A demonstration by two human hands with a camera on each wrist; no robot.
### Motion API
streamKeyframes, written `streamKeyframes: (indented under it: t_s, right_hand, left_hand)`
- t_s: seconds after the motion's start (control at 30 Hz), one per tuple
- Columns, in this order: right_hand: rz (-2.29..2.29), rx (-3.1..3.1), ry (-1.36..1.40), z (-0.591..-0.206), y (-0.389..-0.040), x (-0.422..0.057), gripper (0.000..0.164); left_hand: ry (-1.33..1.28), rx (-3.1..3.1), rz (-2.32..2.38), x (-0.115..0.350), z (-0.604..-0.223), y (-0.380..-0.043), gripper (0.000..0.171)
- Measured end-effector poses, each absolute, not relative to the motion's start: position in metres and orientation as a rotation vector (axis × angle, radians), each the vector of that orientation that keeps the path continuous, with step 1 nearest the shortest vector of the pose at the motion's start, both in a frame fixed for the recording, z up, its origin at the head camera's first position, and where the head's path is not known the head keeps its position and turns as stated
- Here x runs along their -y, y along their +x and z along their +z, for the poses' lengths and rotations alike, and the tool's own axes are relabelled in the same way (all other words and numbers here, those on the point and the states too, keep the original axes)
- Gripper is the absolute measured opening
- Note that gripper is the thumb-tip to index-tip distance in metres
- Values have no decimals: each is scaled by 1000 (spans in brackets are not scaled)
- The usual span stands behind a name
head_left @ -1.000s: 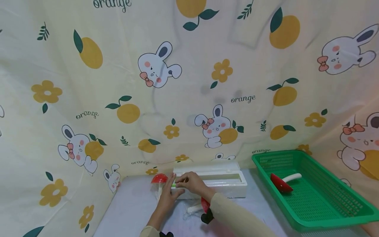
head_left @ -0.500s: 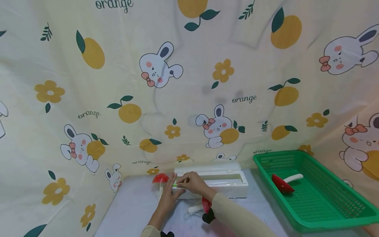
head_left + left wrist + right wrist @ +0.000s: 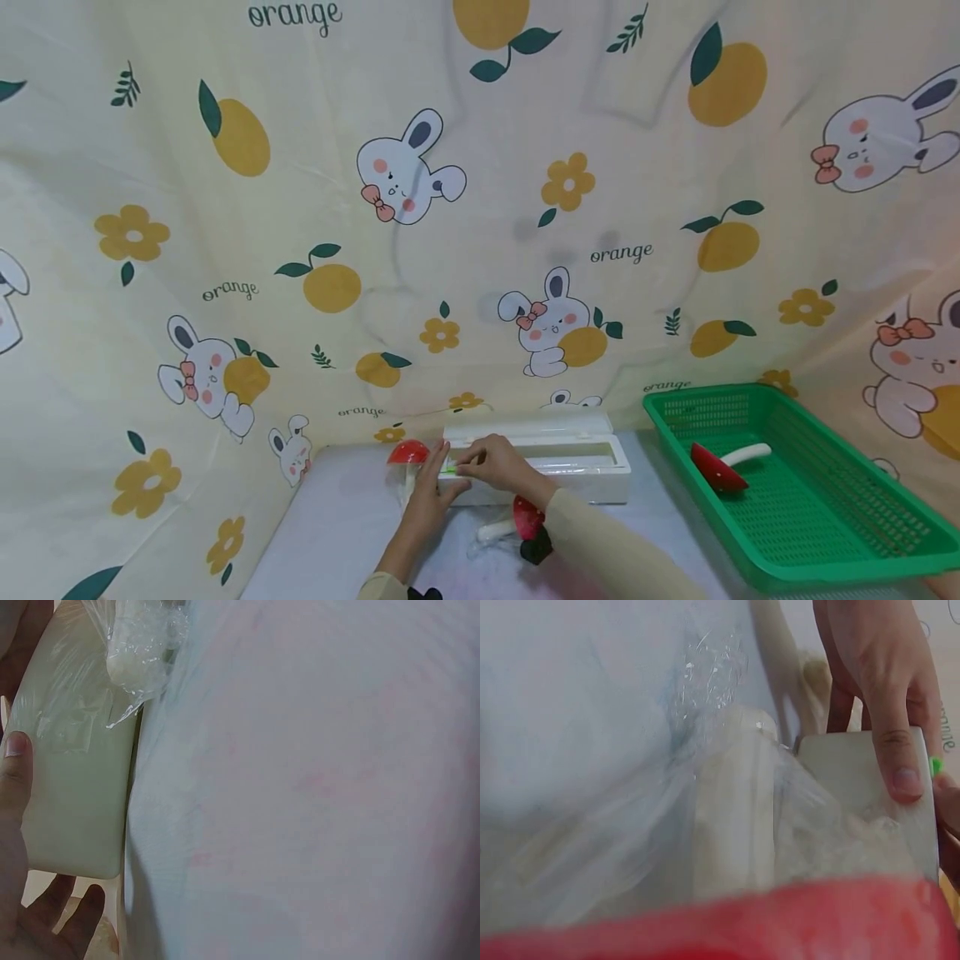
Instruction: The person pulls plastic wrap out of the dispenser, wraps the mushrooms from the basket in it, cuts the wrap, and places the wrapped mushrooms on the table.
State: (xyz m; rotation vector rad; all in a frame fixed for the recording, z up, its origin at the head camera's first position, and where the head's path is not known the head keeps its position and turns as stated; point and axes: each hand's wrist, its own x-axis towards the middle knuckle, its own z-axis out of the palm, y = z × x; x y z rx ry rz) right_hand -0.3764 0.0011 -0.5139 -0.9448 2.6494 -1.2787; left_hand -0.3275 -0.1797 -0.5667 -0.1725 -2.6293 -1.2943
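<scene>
A long white cling film dispenser (image 3: 555,485) lies on the table with its lid raised at the back. My left hand (image 3: 426,504) holds its left end, the thumb (image 3: 16,769) pressed on the front face. My right hand (image 3: 497,467) pinches a small green slider (image 3: 451,468) at the left part of the dispenser's top; fingers partly hide it. In front lies a red-and-white ladle (image 3: 495,531) in clear film, its red bowl partly under my right wrist. Its white handle (image 3: 735,802) shows in the right wrist view.
Another ladle (image 3: 408,452), red-topped and film-wrapped, stands left of the dispenser behind my left hand. A green plastic basket (image 3: 750,554) on the right holds one more red ladle (image 3: 718,468) with a white handle. A printed curtain (image 3: 450,250) hangs behind the table.
My right hand has shifted slightly right along the dispenser with the green slider. More of the red ladle bowl shows beside my sleeve. My left hand stays on the dispenser's end.
</scene>
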Motion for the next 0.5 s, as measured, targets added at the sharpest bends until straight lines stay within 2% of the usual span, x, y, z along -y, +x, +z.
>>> streamKeyframes:
  t_s: [0.17,0.33,0.5]
  right_hand:
    - [-1198,-2701,-951,-512,-376,-8,8]
    - [-1075,-2814,-1082,-511,-378,-15,7]
    - [-1033,-2847,-997,-509,-377,-31,5]
  left_hand:
    - [-168,2644,-1287,180,-567,-327,88]
    - [-159,2626,-1290,181,-566,-326,88]
    - [-169,2635,-1306,182,-565,-324,89]
